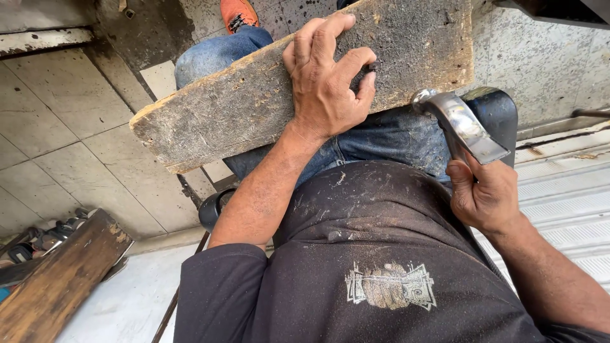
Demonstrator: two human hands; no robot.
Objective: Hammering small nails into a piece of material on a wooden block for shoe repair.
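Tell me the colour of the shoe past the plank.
Orange, seen in the head view: the shoe beyond the plank.
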